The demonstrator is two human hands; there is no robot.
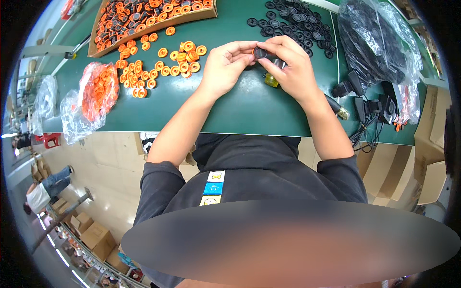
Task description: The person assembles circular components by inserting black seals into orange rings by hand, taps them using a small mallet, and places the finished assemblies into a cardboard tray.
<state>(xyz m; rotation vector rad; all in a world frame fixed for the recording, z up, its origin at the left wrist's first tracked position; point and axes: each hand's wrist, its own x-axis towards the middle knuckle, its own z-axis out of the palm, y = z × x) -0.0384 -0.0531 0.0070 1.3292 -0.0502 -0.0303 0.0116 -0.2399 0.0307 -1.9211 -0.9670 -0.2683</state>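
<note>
Disc (260,52) seemingly pinched between 2 hands (224,67) (292,65).

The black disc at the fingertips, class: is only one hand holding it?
No: the left hand and right hand both have fingers on the black disc.

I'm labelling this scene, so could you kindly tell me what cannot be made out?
All in the head view:
- Black-and-orange piece: underside and edges hidden by the left hand and right hand.
- Yellow-green item: mostly covered by the right hand.
- Dark rod-like object: one end hidden by the right forearm.
- Cardboard tray: far side cut off by the top edge.
</note>
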